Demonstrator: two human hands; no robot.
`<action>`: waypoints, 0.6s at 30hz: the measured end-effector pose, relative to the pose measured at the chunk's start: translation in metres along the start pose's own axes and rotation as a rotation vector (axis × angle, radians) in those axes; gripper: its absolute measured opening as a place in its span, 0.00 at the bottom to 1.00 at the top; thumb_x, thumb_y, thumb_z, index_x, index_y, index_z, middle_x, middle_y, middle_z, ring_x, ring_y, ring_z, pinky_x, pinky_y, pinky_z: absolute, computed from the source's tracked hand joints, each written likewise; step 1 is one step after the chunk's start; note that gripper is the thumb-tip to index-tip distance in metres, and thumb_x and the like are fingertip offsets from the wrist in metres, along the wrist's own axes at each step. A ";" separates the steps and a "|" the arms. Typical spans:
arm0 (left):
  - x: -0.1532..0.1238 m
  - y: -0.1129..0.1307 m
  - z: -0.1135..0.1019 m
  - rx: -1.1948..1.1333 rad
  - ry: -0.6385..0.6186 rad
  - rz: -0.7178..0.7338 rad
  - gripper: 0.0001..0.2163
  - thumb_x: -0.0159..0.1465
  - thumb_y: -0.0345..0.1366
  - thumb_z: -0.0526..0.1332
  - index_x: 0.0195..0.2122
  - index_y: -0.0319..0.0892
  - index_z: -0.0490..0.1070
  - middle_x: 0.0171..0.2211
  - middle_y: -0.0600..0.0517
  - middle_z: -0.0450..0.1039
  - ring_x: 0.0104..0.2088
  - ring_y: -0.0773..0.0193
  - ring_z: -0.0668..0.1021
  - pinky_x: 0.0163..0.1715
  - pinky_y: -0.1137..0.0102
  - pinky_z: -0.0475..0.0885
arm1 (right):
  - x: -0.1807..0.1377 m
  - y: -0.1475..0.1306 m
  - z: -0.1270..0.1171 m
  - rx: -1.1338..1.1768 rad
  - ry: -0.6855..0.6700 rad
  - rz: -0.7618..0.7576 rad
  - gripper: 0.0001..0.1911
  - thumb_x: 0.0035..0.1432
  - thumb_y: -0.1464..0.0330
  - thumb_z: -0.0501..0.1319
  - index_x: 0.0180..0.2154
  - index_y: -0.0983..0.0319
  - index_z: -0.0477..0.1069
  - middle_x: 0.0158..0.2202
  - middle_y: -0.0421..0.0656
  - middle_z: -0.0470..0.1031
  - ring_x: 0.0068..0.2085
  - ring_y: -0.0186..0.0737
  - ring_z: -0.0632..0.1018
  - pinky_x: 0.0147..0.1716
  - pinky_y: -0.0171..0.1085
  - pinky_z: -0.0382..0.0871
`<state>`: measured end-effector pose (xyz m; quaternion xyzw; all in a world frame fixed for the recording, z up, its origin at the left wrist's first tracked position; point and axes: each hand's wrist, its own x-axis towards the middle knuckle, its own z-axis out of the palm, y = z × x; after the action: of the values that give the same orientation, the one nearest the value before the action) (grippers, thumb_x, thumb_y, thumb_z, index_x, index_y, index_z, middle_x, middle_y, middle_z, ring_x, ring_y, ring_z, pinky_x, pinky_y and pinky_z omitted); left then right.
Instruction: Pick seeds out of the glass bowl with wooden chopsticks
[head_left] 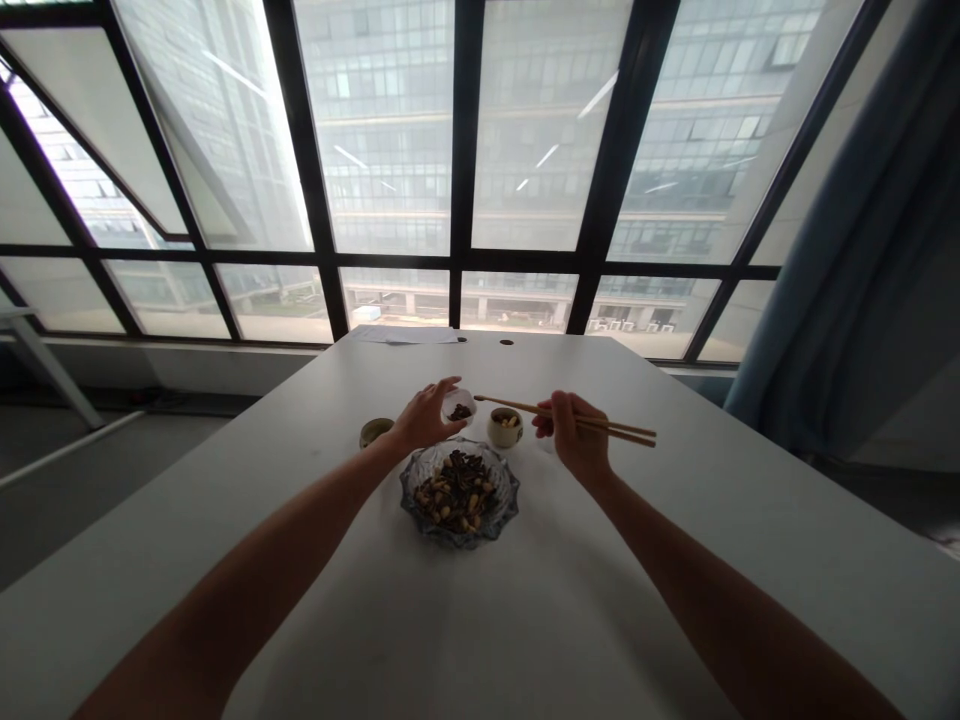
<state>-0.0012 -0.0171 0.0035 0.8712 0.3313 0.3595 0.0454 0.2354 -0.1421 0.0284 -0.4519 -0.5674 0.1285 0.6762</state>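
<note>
My left hand [427,414] has its thumb and fingers around a small white bowl [471,402] with dark seeds in it. In my right hand [577,432] is a pair of wooden chopsticks [626,434]; their tips lie close to the white bowl's right rim. I cannot tell whether a small piece is pinched at the tips. Below the chopsticks stands a small cream cup [505,437] holding pale nuts. A scalloped glass bowl [416,512], nearest to me, contains dark seeds mixed with pale nuts.
Left of my left wrist is a small greenish cup [375,431], partly hidden by the wrist. Sheets of paper [405,335] lie at the far edge of the white table [480,640]. Beyond are tall windows, with a blue curtain [817,270] at right.
</note>
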 end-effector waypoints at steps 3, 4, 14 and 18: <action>0.000 0.009 -0.004 0.027 0.006 0.036 0.35 0.55 0.43 0.69 0.62 0.44 0.59 0.53 0.43 0.75 0.54 0.47 0.76 0.56 0.52 0.69 | -0.014 0.008 0.009 -0.143 -0.147 -0.231 0.23 0.65 0.49 0.58 0.30 0.60 0.75 0.24 0.43 0.78 0.23 0.37 0.77 0.27 0.37 0.74; 0.000 0.012 -0.005 0.040 0.004 0.044 0.35 0.55 0.44 0.70 0.62 0.44 0.59 0.53 0.43 0.76 0.54 0.47 0.76 0.56 0.52 0.68 | -0.017 0.010 0.011 -0.178 -0.209 -0.299 0.21 0.65 0.51 0.59 0.31 0.60 0.76 0.26 0.44 0.79 0.26 0.38 0.78 0.29 0.37 0.74; 0.005 0.016 -0.005 0.133 -0.117 -0.123 0.32 0.58 0.45 0.67 0.61 0.44 0.60 0.54 0.43 0.77 0.54 0.46 0.77 0.55 0.52 0.68 | -0.009 0.004 0.005 -0.163 -0.125 -0.116 0.27 0.67 0.48 0.54 0.28 0.61 0.74 0.21 0.43 0.75 0.20 0.35 0.73 0.20 0.34 0.68; 0.008 0.008 -0.002 0.212 -0.240 -0.318 0.32 0.58 0.47 0.66 0.61 0.43 0.60 0.53 0.41 0.77 0.54 0.45 0.78 0.55 0.54 0.69 | 0.000 0.002 -0.005 -0.062 -0.107 0.046 0.32 0.62 0.42 0.56 0.22 0.62 0.73 0.14 0.41 0.69 0.15 0.32 0.67 0.13 0.31 0.61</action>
<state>0.0058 -0.0183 0.0126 0.8445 0.4925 0.2048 0.0486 0.2410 -0.1431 0.0270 -0.4780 -0.5959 0.1500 0.6276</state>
